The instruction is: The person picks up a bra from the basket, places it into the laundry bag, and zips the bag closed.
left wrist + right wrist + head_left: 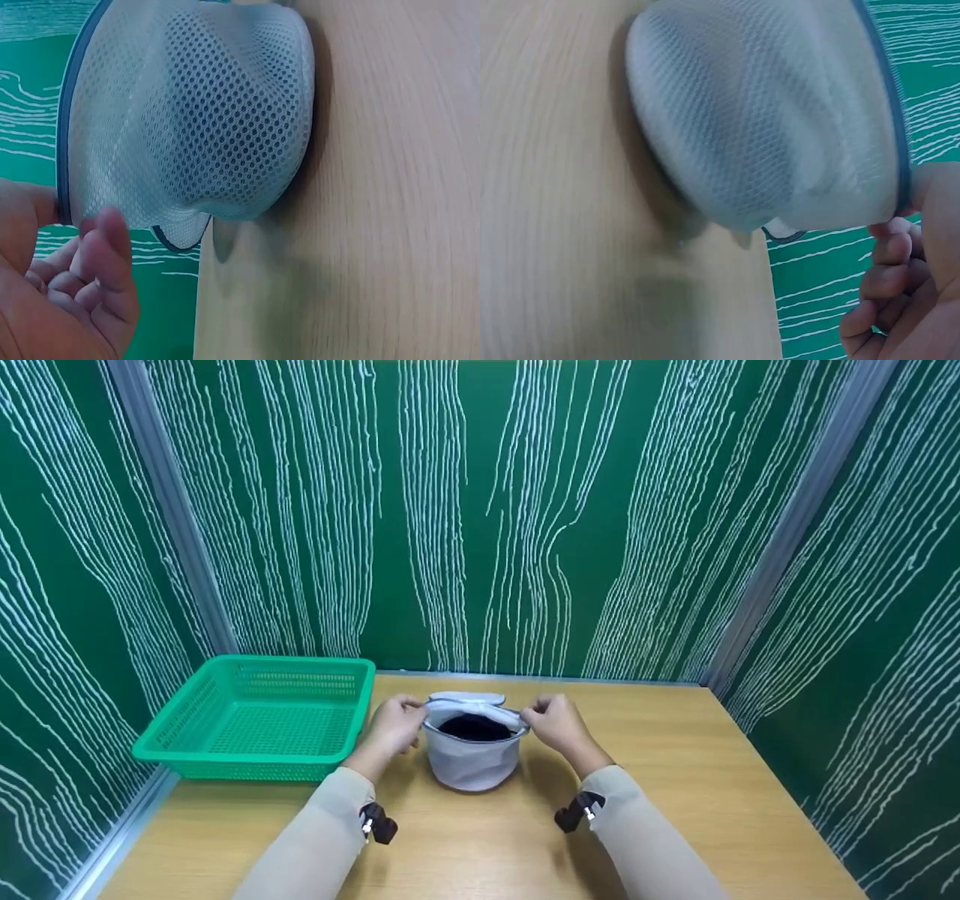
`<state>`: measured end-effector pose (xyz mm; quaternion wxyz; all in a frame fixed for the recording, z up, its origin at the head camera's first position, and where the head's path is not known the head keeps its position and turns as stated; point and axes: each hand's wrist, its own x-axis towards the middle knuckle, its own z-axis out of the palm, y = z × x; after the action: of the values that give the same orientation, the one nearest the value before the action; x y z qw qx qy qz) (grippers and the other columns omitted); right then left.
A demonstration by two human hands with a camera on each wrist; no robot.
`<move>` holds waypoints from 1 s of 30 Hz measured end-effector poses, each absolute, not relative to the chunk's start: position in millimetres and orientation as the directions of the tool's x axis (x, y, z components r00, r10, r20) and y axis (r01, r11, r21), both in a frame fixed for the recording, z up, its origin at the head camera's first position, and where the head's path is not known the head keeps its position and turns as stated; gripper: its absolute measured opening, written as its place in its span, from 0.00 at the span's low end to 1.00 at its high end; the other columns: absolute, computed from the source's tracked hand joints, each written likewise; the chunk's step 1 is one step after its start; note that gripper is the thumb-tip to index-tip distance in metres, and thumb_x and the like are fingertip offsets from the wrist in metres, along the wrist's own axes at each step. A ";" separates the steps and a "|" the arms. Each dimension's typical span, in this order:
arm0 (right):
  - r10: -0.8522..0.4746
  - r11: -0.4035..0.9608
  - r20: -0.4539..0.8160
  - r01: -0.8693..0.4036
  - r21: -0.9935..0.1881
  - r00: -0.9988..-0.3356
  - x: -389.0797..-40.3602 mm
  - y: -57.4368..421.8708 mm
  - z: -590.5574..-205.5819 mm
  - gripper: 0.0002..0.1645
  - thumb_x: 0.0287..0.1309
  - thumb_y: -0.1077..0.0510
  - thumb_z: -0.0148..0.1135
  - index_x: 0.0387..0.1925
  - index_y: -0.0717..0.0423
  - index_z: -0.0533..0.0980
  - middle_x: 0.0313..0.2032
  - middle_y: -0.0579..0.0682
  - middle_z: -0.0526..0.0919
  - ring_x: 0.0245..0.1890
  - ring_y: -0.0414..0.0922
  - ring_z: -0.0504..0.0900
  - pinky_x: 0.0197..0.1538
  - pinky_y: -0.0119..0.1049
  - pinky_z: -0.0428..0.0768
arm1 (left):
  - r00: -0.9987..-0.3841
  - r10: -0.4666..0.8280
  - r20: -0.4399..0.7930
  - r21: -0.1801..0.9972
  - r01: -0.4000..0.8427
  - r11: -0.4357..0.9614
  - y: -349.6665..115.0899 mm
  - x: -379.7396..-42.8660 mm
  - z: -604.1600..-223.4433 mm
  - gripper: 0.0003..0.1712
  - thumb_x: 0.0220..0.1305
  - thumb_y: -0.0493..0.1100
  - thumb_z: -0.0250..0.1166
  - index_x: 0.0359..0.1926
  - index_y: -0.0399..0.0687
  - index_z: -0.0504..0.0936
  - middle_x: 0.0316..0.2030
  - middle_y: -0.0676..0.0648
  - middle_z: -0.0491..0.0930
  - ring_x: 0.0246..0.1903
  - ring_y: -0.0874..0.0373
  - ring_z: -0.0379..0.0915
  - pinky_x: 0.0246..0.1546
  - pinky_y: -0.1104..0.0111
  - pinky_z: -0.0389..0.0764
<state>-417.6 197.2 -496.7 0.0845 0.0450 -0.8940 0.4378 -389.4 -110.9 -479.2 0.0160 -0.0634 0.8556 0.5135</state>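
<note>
room: above mesh bag (474, 765), right side of table (690, 750) | blocked: left, green basket (247, 770); rear, wall (480, 510)

Between the left hand (394, 725) and the right hand (559, 724), the bag (472, 765) is presenting matt mesh cloth, textured with small holes; its rim binding (64, 135) is showing smoother fabric. Left of the left hand, the basket (247, 770) is displaying smooth, lightly glossy plastic. Below both hands, the tabletop (465, 840) is exhibiting smooth wood grain. Beyond the right hand, the post (802, 510) is appearing as smooth metal. Behind the left hand's wrist, the sleeve (315, 832) is showing matt cloth.
</note>
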 end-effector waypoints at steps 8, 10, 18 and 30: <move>0.046 0.475 0.115 -0.080 -0.877 -0.992 -424.2 195.0 -505.2 0.31 0.90 0.39 0.52 0.38 0.59 0.82 0.31 0.48 0.79 0.36 0.48 0.79 0.41 0.38 0.76 | -0.997 -0.034 -0.064 0.910 -0.072 0.408 -112.2 -393.9 -486.9 0.22 0.85 0.43 0.64 0.73 0.44 0.85 0.39 0.43 0.88 0.25 0.52 0.83 0.18 0.72 0.74; 0.039 0.438 0.083 -0.058 -0.897 -0.996 -426.6 194.5 -505.9 0.35 0.92 0.38 0.46 0.50 0.64 0.85 0.37 0.54 0.86 0.41 0.51 0.84 0.44 0.40 0.80 | -0.998 -0.035 -0.058 0.910 -0.067 0.408 -113.0 -394.5 -487.8 0.21 0.84 0.43 0.65 0.72 0.44 0.86 0.38 0.44 0.87 0.24 0.54 0.82 0.18 0.72 0.74; -0.100 0.307 -0.017 -0.015 -0.952 -0.995 -433.0 190.7 -506.6 0.44 0.93 0.33 0.29 0.83 0.60 0.69 0.69 0.71 0.85 0.65 0.61 0.86 0.71 0.65 0.82 | -0.999 -0.046 -0.025 0.910 -0.041 0.413 -116.3 -396.3 -485.1 0.20 0.84 0.43 0.65 0.70 0.44 0.87 0.36 0.45 0.86 0.24 0.55 0.81 0.20 0.71 0.75; -0.318 0.145 -0.099 0.055 -0.988 -0.943 -439.2 185.4 -508.0 0.52 0.88 0.24 0.21 0.92 0.51 0.57 0.84 0.74 0.64 0.87 0.68 0.63 0.89 0.66 0.61 | -0.997 -0.052 -0.055 0.904 -0.072 0.422 -116.2 -397.4 -486.2 0.21 0.85 0.45 0.65 0.71 0.46 0.87 0.38 0.44 0.87 0.29 0.51 0.85 0.20 0.71 0.76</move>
<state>-439.2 185.4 -508.0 -0.1442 0.0885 -0.7427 0.6479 -397.4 -116.2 -486.2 0.0092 -0.0368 0.8431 0.5364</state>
